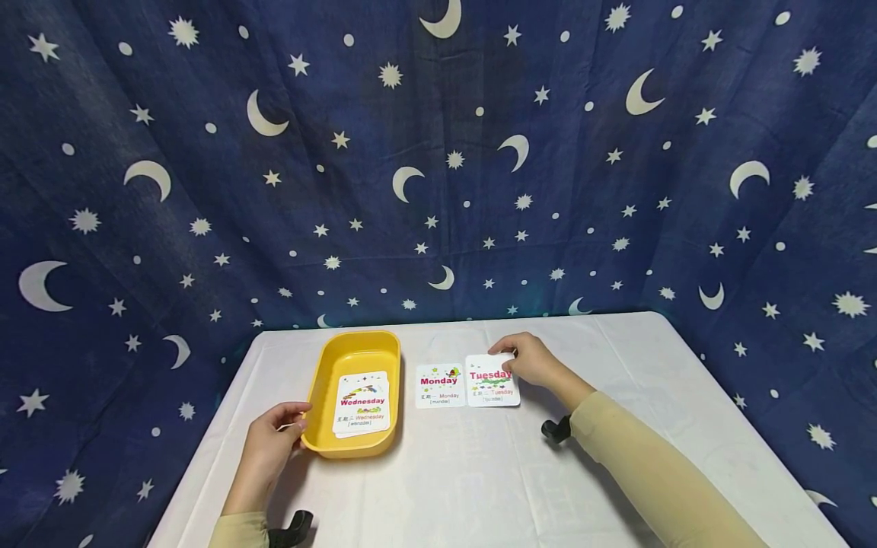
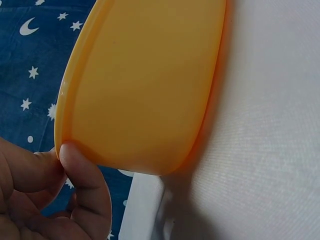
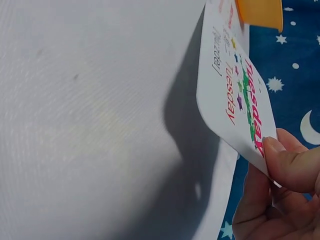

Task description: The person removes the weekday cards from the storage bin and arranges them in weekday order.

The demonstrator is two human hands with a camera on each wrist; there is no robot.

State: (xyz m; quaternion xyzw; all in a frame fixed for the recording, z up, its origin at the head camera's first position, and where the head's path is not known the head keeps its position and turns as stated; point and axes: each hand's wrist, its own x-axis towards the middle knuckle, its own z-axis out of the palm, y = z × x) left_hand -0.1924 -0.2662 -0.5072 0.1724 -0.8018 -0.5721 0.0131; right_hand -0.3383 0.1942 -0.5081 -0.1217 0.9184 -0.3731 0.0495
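My right hand (image 1: 530,361) pinches the right edge of the Tuesday card (image 1: 490,390), thumb on its printed face. In the right wrist view that card (image 3: 235,95) is tilted, its near edge raised and casting a shadow on the white cloth. Just left of it the Monday card (image 1: 440,396) lies flat. My left hand (image 1: 269,449) pinches the rim of a yellow tray (image 1: 393,365) at its near left corner; the left wrist view shows thumb and finger on the tray's wall (image 2: 135,100). Inside the tray, a Wednesday card (image 1: 361,411) tops a small stack.
A white-covered table (image 1: 466,487) carries everything. Behind it hangs a dark blue curtain (image 1: 438,213) with moons and stars, close to the table's back edge. A black strap piece (image 1: 556,430) sticks out at the right wrist, another (image 1: 291,530) at the left.
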